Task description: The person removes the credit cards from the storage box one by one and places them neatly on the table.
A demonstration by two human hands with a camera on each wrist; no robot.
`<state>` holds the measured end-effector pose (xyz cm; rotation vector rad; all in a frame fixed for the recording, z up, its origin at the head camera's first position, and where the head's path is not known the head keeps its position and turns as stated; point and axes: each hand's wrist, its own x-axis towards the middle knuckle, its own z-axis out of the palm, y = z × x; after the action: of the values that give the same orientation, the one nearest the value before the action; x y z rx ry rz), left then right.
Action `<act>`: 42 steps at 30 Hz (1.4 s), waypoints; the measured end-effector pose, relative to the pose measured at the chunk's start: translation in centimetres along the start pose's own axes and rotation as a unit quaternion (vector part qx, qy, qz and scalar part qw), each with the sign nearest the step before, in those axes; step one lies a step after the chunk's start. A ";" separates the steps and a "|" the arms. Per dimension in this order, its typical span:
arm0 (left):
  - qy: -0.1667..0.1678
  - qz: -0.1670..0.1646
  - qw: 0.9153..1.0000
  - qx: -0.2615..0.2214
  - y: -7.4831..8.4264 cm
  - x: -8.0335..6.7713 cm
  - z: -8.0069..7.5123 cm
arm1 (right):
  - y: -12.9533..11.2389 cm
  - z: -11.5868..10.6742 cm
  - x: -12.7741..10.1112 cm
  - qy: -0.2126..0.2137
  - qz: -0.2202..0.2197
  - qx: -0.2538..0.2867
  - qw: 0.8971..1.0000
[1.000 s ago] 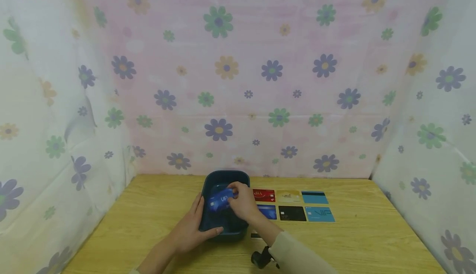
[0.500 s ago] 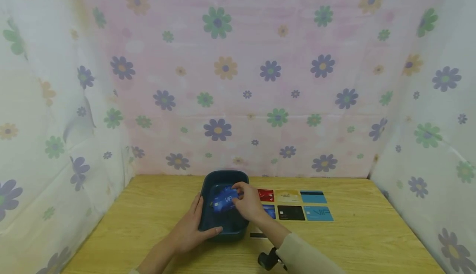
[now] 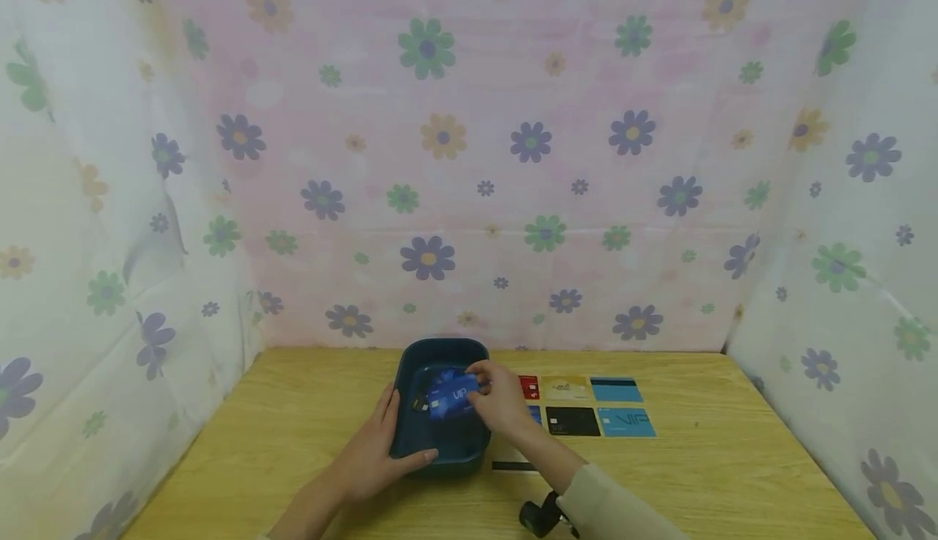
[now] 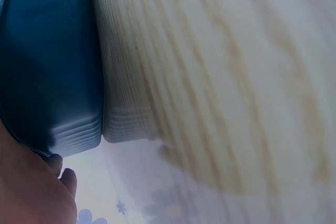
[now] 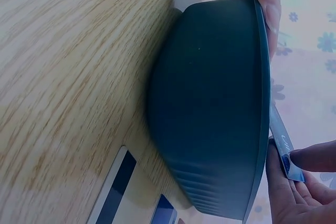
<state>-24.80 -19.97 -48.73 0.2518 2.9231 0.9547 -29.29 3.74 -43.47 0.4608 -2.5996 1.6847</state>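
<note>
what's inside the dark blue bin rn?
Over the dark blue bin, the right hand pinches a blue VIP card. A dark shape shows beside it inside, unclear what. The card and hand cover the rest of the bin floor.

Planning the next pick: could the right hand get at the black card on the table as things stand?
Probably not yet: the right hand pinches a blue VIP card over the tub; the black card itself lies uncovered nearby.
</note>
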 end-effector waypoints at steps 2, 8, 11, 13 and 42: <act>0.000 0.000 1.000 -0.001 0.0 0.0 0.0 | 0.0 -0.1 -0.1 0.000 0.001 0.006 1.000; 0.000 0.003 1.000 -0.002 -0.1 -0.1 0.1 | 0.1 -0.6 -0.3 0.004 0.002 -0.001 1.000; 0.001 0.003 1.000 -0.002 -0.1 0.0 0.1 | 0.1 -1.0 -0.3 0.005 0.002 -0.001 1.000; 0.002 0.004 1.000 -0.002 -0.1 0.0 0.1 | 0.2 -1.2 -0.4 0.003 -0.001 0.003 1.000; -0.002 -0.013 1.000 -0.010 0.2 -0.2 0.0 | 1.8 -2.7 -0.5 0.002 0.007 0.039 0.999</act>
<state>-24.59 -19.83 -48.60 0.2128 2.9043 0.9787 -29.67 6.92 -44.02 0.4424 -2.5480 1.7959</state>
